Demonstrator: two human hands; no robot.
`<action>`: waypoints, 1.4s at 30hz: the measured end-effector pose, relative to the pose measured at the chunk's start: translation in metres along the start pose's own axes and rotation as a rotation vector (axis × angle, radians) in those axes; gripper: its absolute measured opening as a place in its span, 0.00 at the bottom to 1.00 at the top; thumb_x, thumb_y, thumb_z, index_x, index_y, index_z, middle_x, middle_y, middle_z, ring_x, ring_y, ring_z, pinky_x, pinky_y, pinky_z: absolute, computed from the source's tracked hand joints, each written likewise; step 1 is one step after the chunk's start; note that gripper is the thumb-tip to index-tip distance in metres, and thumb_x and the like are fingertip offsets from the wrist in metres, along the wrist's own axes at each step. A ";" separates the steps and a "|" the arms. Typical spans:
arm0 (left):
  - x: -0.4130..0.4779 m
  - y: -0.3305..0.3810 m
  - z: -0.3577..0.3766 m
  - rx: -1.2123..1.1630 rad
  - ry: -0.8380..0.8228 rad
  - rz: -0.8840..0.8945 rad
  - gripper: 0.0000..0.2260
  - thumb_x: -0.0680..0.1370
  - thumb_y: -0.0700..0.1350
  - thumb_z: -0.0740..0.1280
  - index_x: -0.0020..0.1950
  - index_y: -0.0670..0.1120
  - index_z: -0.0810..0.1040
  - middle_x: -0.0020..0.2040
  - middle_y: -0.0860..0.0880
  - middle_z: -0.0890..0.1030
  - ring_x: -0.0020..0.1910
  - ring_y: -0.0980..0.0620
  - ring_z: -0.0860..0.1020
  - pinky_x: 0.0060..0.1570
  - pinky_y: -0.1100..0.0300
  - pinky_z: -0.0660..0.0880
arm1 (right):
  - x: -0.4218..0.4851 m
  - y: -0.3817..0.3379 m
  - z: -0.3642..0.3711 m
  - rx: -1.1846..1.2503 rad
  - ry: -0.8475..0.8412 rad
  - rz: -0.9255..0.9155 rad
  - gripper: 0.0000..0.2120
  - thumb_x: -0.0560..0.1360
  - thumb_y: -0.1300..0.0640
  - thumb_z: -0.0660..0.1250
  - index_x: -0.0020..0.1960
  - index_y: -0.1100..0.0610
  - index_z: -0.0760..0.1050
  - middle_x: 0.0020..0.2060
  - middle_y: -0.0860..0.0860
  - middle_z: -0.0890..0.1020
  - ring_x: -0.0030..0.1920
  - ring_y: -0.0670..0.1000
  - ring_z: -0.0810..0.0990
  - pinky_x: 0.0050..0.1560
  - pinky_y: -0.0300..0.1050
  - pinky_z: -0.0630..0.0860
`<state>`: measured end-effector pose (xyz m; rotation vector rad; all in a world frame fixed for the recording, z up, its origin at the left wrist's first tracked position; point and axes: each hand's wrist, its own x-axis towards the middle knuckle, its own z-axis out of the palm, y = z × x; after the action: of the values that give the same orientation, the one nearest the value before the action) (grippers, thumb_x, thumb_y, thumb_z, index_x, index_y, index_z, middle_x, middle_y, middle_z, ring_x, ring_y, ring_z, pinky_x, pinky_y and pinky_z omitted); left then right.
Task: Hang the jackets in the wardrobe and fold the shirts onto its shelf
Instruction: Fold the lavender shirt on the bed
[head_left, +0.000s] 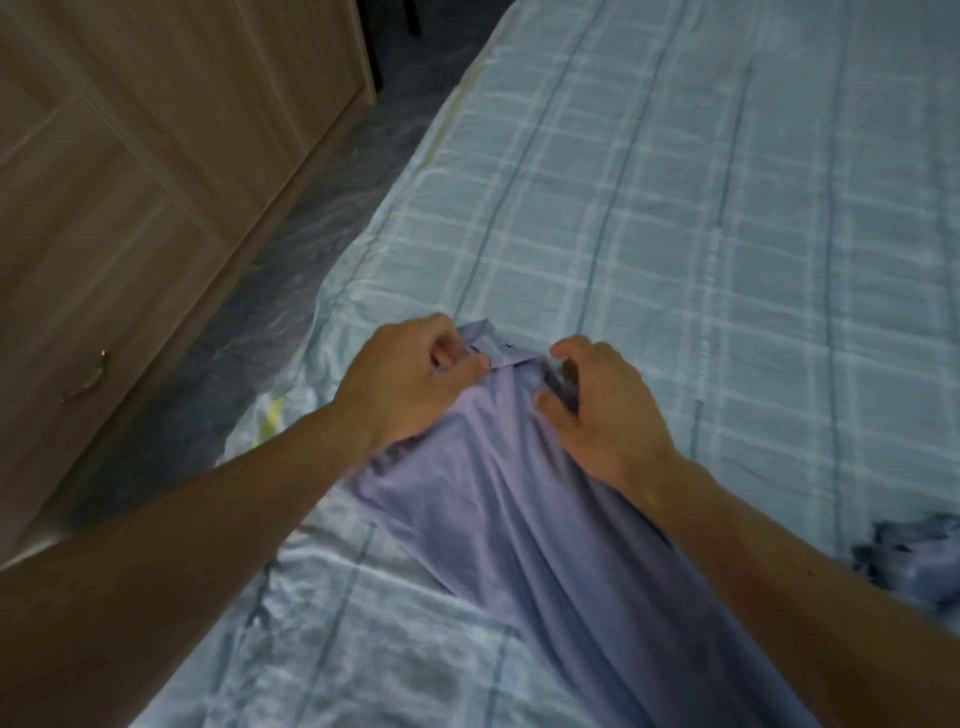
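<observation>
Your bare forearms (208, 545) reach in from the bottom corners and meet at the top of a lilac shirt (519, 519). Your left hand (410, 379) has its fingers curled and pinches the collar (498, 353) against the thumb. Your right hand (597, 410), just beside it, claws into the cloth below the collar, with fingers and thumb bent around a bunch of fabric. The shirt lies lengthwise near the bed's left edge, collar away from you, its body rumpled and running off the bottom of the frame. It rests on a pale blue checked bedspread (727, 208). A dark crumpled garment (914, 561) sits at the bedspread's right edge, well apart from your hands. Left of the bed, across a strip of grey floor (311, 208), stands the light wooden wardrobe (130, 182), its doors closed and a metal handle (85, 382) showing.
</observation>
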<state>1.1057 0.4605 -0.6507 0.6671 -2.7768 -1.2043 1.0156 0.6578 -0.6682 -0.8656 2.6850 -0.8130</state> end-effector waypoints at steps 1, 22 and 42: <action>-0.006 0.000 0.002 0.092 -0.057 0.007 0.21 0.67 0.66 0.71 0.49 0.51 0.79 0.43 0.56 0.82 0.43 0.56 0.80 0.50 0.53 0.78 | -0.004 0.001 0.005 -0.052 -0.047 -0.010 0.17 0.73 0.50 0.69 0.60 0.54 0.73 0.50 0.53 0.77 0.51 0.55 0.75 0.54 0.53 0.73; -0.037 0.022 0.013 0.627 0.236 0.355 0.08 0.73 0.44 0.68 0.52 0.46 0.77 0.49 0.43 0.77 0.48 0.39 0.75 0.46 0.46 0.71 | -0.031 -0.019 -0.005 -0.062 0.157 -0.118 0.12 0.74 0.59 0.66 0.58 0.56 0.75 0.53 0.55 0.77 0.51 0.58 0.76 0.50 0.56 0.75; -0.135 -0.011 0.020 0.734 -0.193 0.854 0.12 0.72 0.49 0.70 0.53 0.46 0.80 0.50 0.47 0.79 0.48 0.43 0.77 0.49 0.51 0.72 | -0.186 0.034 -0.013 -0.193 -0.001 -0.317 0.27 0.74 0.43 0.67 0.68 0.57 0.72 0.72 0.58 0.69 0.72 0.60 0.65 0.71 0.57 0.63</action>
<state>1.2282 0.5212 -0.6549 -0.6500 -3.0350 -0.0834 1.1448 0.7958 -0.6718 -1.3621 2.6956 -0.6154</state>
